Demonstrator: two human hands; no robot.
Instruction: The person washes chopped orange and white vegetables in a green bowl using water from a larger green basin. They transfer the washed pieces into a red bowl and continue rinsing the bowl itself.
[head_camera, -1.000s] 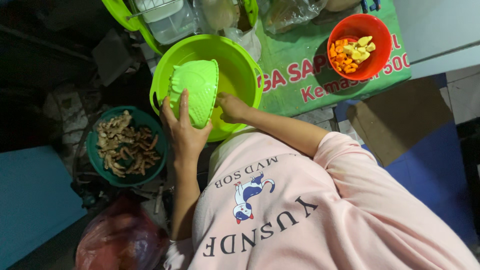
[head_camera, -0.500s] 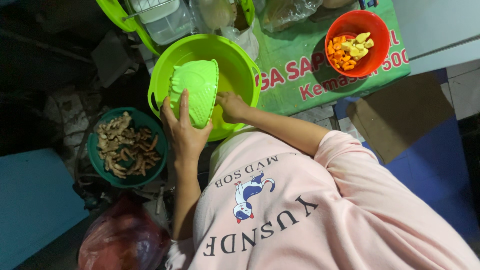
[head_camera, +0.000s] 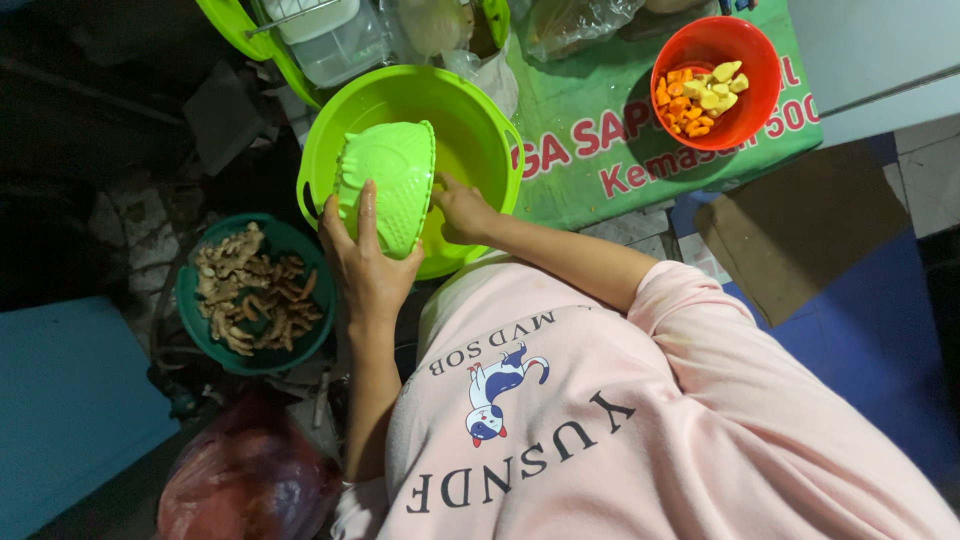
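A large lime-green basin (head_camera: 480, 120) sits in front of me. Over its left side a small light-green plastic strainer (head_camera: 385, 185) is tilted on edge. My left hand (head_camera: 368, 268) grips the strainer from below, fingers spread on its back. My right hand (head_camera: 458, 208) reaches into the basin just right of the strainer, fingers curled at the strainer's edge; what it holds, if anything, is hidden. My pink printed shirt (head_camera: 600, 430) fills the lower part of the view.
A dark green bowl of brown knobbly roots (head_camera: 255, 295) stands at the left. A red-orange bowl of cut yellow and orange pieces (head_camera: 712, 85) rests on a green printed sheet (head_camera: 600, 150). A clear plastic container (head_camera: 335, 40), a red bag (head_camera: 245, 485) and cardboard (head_camera: 800, 225) lie around.
Both hands stay on the strainer and in the basin; only the view has shifted slightly.
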